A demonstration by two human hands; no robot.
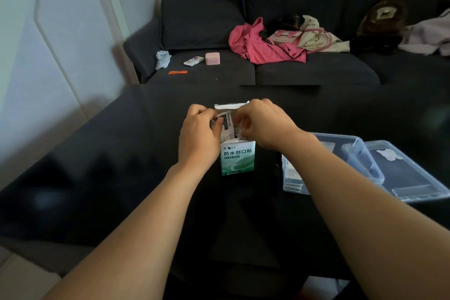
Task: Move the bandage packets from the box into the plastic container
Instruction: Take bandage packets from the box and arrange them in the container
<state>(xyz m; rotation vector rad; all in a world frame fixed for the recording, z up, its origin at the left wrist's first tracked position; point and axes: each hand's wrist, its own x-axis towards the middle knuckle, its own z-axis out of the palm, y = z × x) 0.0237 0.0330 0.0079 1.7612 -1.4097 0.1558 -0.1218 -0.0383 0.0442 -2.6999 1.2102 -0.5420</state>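
A green and white bandage box (238, 161) stands upright on the black table (121, 178), its top flap open. My left hand (198, 136) grips the box's left side near the top, thumb at the opening. My right hand (264, 126) reaches into the open top, fingers pinched on bandage packets (229, 126) that stick up out of the box. The clear plastic container (360, 151) sits to the right of the box, partly behind my right forearm, with a few packets (292, 178) lying in its near end.
The container's clear lid (414, 178) lies at the right table edge. A dark sofa (207, 19) stands behind the table with pink clothing (258, 44), a pink case (212, 58), a small box (193, 61) and an orange packet (177, 72) on it.
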